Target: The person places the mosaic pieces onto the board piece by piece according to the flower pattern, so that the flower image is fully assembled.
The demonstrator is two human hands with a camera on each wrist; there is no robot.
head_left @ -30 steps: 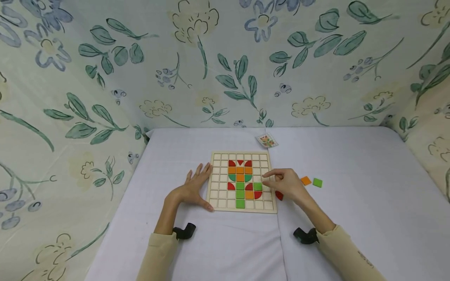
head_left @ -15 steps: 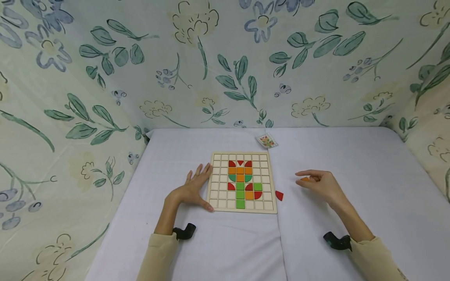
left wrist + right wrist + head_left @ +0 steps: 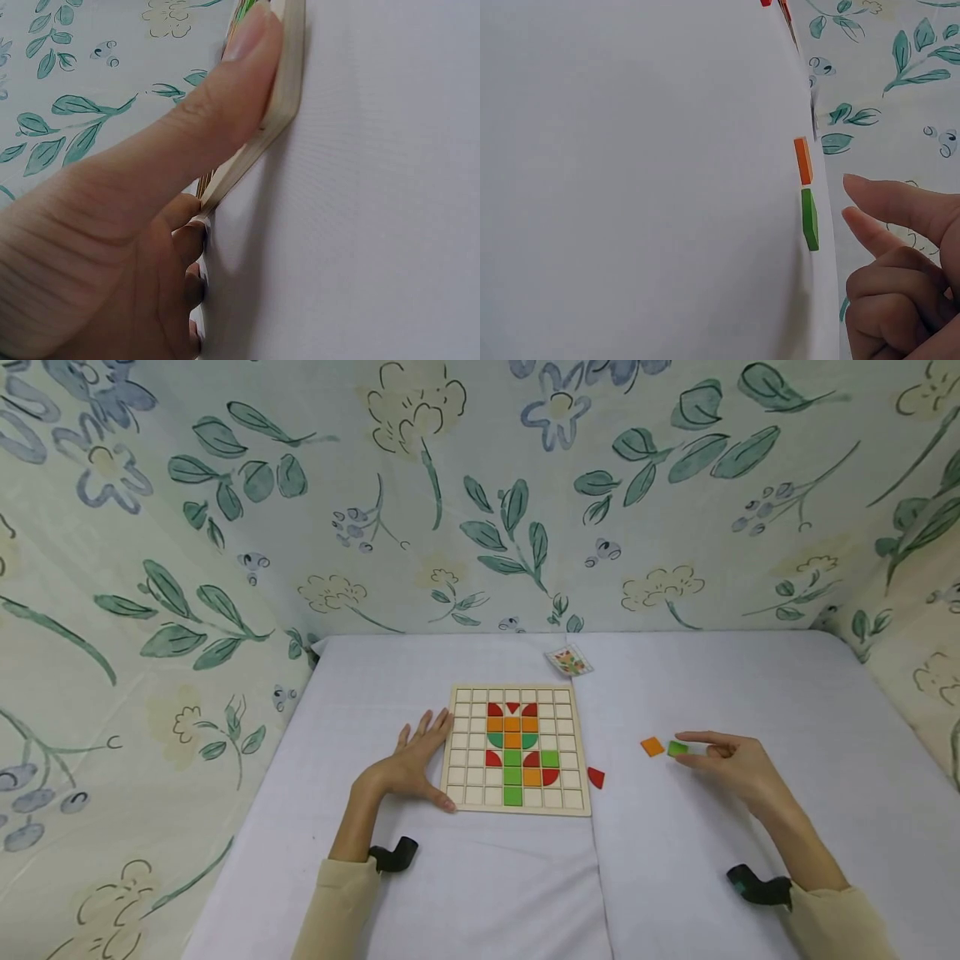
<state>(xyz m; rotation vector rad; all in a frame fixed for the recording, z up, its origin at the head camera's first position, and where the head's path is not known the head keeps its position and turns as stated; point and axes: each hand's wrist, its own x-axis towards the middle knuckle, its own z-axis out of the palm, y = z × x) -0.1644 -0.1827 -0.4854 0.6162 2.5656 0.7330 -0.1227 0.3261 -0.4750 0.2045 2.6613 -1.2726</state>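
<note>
My left hand (image 3: 408,767) rests spread along the left side of a wooden grid board (image 3: 467,781). In the left wrist view its thumb (image 3: 187,124) lies against the board's edge (image 3: 285,90). Red, orange and green tiles form a flower pattern in the board's cells. To the right, my right hand (image 3: 742,770) hovers at a loose green square tile (image 3: 677,749). Thumb and index finger stand apart, and the right wrist view shows them clear of the green tile (image 3: 810,220). The other fingers are curled in. Just left of that tile lies an orange square tile (image 3: 652,747).
A red quarter-circle tile (image 3: 596,777) lies beside the board's right edge. Behind the board is a small pattern card (image 3: 569,660). White cloth (image 3: 525,885) covers the table, with a floral curtain (image 3: 480,510) at the back and sides.
My right hand has moved right from the board's right side, past the orange tile, to the green tile. The left hand and the board have stayed put.
</note>
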